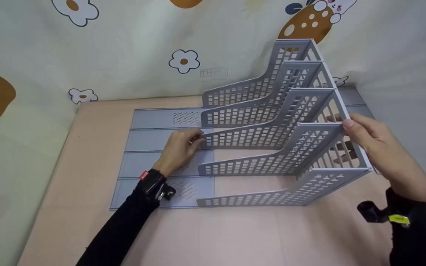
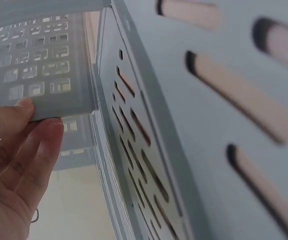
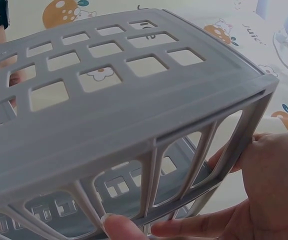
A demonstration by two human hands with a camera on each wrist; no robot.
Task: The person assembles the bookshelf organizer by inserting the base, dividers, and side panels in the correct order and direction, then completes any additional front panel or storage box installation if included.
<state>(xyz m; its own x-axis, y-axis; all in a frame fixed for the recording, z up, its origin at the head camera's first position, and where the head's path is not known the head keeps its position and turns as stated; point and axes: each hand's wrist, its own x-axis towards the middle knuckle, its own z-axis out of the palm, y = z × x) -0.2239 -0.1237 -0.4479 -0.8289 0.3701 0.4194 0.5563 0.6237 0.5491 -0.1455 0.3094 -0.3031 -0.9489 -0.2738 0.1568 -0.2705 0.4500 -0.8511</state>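
Note:
A grey plastic file rack point(image 1: 250, 140) with several perforated dividers stands over a grey slotted base panel point(image 1: 144, 140) on the pale surface. My left hand point(image 1: 179, 149) pinches the low front end of a middle divider between thumb and fingers. In the left wrist view, the thumb lies on one face of that divider point(image 2: 79, 102), fingertips at its lower edge. At the rack's barred back, my right hand point(image 1: 386, 149) grips the frame, thumb on the top edge and fingers through the openings. The right wrist view shows the barred back point(image 3: 154, 145) close up.
A pale fabric backdrop point(image 1: 135, 55) with flowers and fruit prints rises behind and at both sides. Another flat grey piece point(image 1: 351, 98) lies behind the rack at the right. The pink-beige tabletop point(image 1: 235, 236) extends in front.

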